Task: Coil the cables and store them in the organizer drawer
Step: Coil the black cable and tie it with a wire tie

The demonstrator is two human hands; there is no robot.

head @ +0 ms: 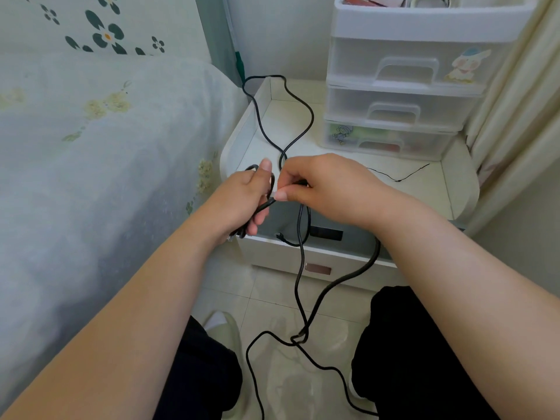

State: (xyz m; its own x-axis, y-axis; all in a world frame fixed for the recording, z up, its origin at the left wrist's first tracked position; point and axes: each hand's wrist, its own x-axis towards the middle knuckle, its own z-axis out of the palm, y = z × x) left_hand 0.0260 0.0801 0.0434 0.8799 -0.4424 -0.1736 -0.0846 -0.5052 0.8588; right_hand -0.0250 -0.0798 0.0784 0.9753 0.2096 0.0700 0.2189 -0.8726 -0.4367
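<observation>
A long black cable [303, 116] snakes from the nightstand top down to the floor between my knees. My left hand [245, 198] is closed around a few coiled loops of it, thumb up. My right hand [324, 183] pinches the same cable right beside the left hand. Loose cable hangs below my hands and tangles in a knot [300, 338] above the floor. The clear plastic organizer [403, 86] with three drawers stands at the back right of the nightstand; all its drawers are closed.
The white nightstand [448, 189] has a raised rim, and a thin black wire [400, 177] lies on it. A bed with a floral sheet [106, 147] fills the left. A cream curtain [521, 116] hangs at right. Tiled floor and my shoes are below.
</observation>
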